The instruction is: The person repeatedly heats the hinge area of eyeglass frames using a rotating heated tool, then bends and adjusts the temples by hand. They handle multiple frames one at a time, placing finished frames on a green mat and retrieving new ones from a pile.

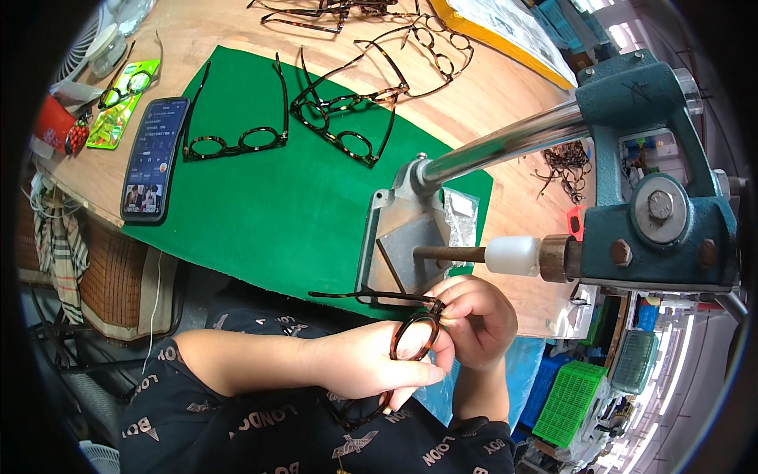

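In front of my body I hold a pair of tortoiseshell eyeglass frames (425, 317), tilted on its side. My left hand (367, 359) is closed round the front, with one rim in front of its fingers and the other rim lower down, partly hidden. At the upper hinge corner, my right hand (479, 318) pinches the frame between thumb and fingers. One dark temple (367, 295) sticks out to the left, unfolded. Just beyond my hands stands a bench press (655, 209) with a white sleeve (512, 255) on its rod.
A green mat (260, 201) covers much of the wooden table. On it rest a phone (151, 158) and finished-looking glasses (237, 144). More frames (442, 55) lie at the far side, beside a yellow-edged box (513, 39). A green crate (570, 403) stands low at right.
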`<state>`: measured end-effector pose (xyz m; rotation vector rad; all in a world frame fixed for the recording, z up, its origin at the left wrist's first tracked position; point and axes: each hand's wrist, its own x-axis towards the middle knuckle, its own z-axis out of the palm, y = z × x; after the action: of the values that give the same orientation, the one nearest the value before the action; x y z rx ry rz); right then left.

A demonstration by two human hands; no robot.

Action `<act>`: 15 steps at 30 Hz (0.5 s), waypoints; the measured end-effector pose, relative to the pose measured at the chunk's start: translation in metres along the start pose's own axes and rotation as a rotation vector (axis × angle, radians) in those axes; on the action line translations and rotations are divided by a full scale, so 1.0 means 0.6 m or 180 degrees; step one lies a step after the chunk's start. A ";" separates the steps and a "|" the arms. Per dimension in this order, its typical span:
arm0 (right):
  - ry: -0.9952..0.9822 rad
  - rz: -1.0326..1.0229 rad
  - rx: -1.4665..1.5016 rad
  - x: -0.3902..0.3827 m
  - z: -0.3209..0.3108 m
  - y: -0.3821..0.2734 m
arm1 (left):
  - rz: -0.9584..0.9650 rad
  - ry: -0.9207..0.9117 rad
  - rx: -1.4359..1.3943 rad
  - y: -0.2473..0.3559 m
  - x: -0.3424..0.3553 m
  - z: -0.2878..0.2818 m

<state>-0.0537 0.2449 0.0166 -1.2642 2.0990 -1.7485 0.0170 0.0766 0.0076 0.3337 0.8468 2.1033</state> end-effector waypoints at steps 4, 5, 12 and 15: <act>0.0136 -0.0153 0.0098 0.002 0.001 0.001 | 0.0145 0.0047 -0.0094 0.007 0.001 0.009; 0.0173 -0.0177 0.0120 0.003 0.000 0.000 | 0.0156 0.0046 -0.0063 0.012 0.001 0.011; 0.0297 0.0118 0.0185 0.007 -0.003 -0.011 | 0.0115 0.0018 0.0055 0.023 0.005 0.015; 0.0225 0.0121 0.0114 0.006 -0.006 -0.011 | 0.0119 0.0029 0.0083 0.019 0.006 0.015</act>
<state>-0.0549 0.2452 0.0251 -1.1619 2.1045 -1.8320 0.0122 0.0785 0.0218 0.3564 0.8804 2.1314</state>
